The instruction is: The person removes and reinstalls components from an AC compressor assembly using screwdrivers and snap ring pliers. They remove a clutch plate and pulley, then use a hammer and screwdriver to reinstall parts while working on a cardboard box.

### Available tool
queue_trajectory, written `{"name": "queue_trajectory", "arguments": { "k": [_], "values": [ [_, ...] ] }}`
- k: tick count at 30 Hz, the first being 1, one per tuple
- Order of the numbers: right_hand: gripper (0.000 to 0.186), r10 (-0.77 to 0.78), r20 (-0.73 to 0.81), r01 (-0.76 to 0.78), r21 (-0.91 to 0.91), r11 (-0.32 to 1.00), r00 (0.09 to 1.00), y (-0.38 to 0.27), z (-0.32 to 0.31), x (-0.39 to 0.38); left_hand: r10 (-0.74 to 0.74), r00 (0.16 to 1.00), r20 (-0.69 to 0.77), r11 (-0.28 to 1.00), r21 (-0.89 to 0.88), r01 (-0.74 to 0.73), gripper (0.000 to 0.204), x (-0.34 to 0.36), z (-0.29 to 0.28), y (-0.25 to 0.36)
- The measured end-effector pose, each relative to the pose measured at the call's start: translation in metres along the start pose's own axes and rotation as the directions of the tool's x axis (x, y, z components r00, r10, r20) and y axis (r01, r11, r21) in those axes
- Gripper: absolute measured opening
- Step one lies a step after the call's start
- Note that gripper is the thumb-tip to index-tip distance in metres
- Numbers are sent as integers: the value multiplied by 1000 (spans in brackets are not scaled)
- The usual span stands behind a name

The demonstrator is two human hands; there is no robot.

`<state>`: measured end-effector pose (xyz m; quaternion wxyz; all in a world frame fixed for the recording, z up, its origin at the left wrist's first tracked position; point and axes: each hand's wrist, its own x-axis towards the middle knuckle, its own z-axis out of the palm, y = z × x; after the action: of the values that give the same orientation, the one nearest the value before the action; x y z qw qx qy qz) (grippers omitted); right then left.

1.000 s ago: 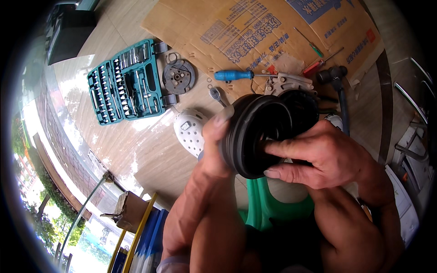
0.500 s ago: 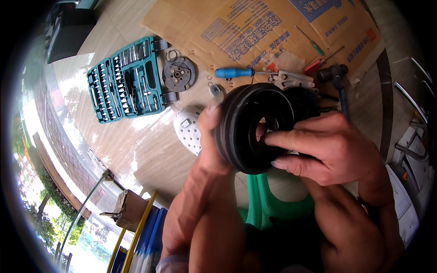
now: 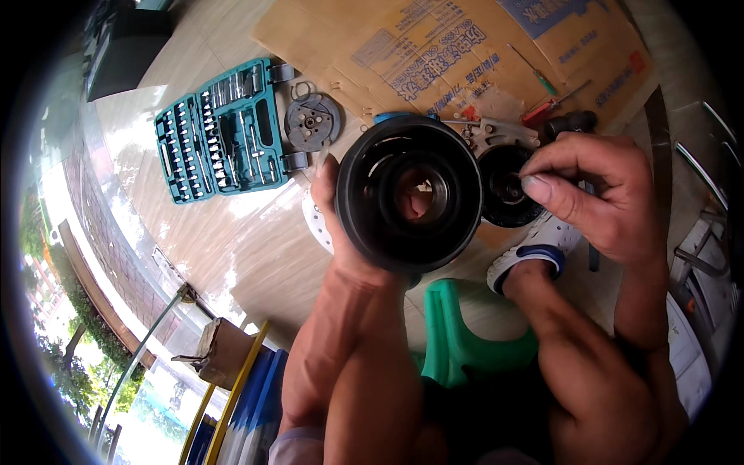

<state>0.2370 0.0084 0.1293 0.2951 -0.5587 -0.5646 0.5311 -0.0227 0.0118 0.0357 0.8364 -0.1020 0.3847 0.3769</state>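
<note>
My left hand (image 3: 349, 240) grips a black ring-shaped pulley (image 3: 356, 217), its bore facing up at the camera with fingertips visible through it. My right hand (image 3: 581, 190) is raised right of the pulley, thumb and index finger drawn together; what, if anything, lies between them is too small to tell. Behind that hand lies a second black round part (image 3: 500, 201). Farther back are a grey metal housing (image 3: 504, 133), a blue-handled screwdriver (image 3: 387, 117), red-handled (image 3: 535, 116) and green-handled (image 3: 546, 84) screwdrivers, and a dark hammer-like tool (image 3: 570, 124).
Cardboard (image 3: 325, 31) covers part of the tiled floor, with an open teal socket case (image 3: 205, 105) and a grey disc (image 3: 311, 124). My white clogs (image 3: 554, 232) flank a green stool (image 3: 465, 349). A carton (image 3: 225, 353) on a yellow rack stands lower left; metal tubing (image 3: 697, 170) is at right.
The pulley has turned from tilted sideways to facing up at the camera. My right hand has withdrawn from its bore and moved up and right, uncovering my right foot.
</note>
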Motion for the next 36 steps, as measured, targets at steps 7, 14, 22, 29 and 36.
{"name": "queue_trajectory", "arguments": {
  "k": [7,14,22,29,36],
  "values": [
    [11,21,-29,-21,15,1000,999,2,0,0,38,982,183,999,7,-40,89,2,6,-6],
    [13,84,-21,-84,41,996,996,2,-2,2,95,966,240,986,112,-125,96,3,13,-4],
    [14,74,-73,-70,66,995,995,11,-3,-1,78,948,308,991,-123,-42,94,-4,2,3],
    [19,227,-267,-227,32,973,937,18,-18,-16,409,886,218,671,586,-454,75,29,36,48],
    [21,314,-376,-322,41,946,872,60,-27,-36,427,752,501,-494,826,-270,105,108,56,119]
  ]
}}
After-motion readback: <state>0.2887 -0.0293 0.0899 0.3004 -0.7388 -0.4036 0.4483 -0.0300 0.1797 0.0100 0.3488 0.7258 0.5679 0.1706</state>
